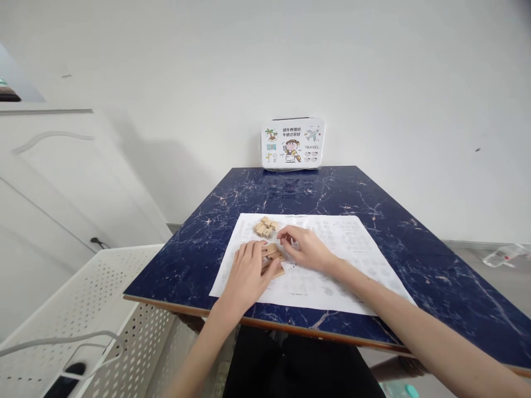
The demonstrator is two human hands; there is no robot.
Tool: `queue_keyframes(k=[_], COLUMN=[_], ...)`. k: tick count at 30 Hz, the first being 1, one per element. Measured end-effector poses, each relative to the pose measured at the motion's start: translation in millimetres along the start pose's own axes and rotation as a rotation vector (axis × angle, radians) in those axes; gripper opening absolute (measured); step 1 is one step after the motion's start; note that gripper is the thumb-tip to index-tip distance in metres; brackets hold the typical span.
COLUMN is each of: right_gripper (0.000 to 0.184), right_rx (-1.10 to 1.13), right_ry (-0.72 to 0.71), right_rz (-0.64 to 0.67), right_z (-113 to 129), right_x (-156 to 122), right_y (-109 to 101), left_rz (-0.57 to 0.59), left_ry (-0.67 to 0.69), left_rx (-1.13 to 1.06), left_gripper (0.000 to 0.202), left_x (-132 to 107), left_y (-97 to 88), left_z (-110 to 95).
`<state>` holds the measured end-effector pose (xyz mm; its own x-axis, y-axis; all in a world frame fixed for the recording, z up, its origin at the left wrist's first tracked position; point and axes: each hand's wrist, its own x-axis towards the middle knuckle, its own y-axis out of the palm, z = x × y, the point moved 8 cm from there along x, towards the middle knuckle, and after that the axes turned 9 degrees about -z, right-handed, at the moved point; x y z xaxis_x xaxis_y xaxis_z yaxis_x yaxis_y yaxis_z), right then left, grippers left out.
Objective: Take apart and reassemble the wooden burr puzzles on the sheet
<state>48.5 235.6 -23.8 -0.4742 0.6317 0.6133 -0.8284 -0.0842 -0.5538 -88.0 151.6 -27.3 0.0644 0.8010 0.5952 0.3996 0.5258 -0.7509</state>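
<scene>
Pale wooden strips with grooves (271, 250) lie on a printed white sheet (340, 271). Over their left part rests my left hand (248, 271), its fingers and thumb spanning the strips and holding them; part of the wood is hidden under it. My right hand (306, 247) is just right of the strips, with fingers curled and the tips close to the thumb. Whatever lies between those fingertips is too small to make out. A small cluster of wooden blocks (265, 227) sits on the sheet beyond my left hand.
The sheet lies on a dark blue marbled table (199, 237). At its far edge a white case with cartoon pictures (292, 145) stands against the wall. Left of the table is a white perforated basket (116, 309) with a grey cable (62, 338) across it.
</scene>
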Motion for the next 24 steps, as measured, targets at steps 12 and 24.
queue_keyframes(k=[12,24], right_gripper=[0.036,0.031], right_rx=[0.164,0.204], right_ry=[-0.193,-0.18], right_rz=[0.209,0.239], right_z=[33,41], right_x=[-9,-12], right_y=[16,17], left_rz=[0.042,0.076], left_ry=[-0.179,-0.218], left_rx=[0.068,0.046], left_gripper=[0.026,0.023], left_x=[-7,-7], left_y=[-7.6,-7.2], left_z=[45,46])
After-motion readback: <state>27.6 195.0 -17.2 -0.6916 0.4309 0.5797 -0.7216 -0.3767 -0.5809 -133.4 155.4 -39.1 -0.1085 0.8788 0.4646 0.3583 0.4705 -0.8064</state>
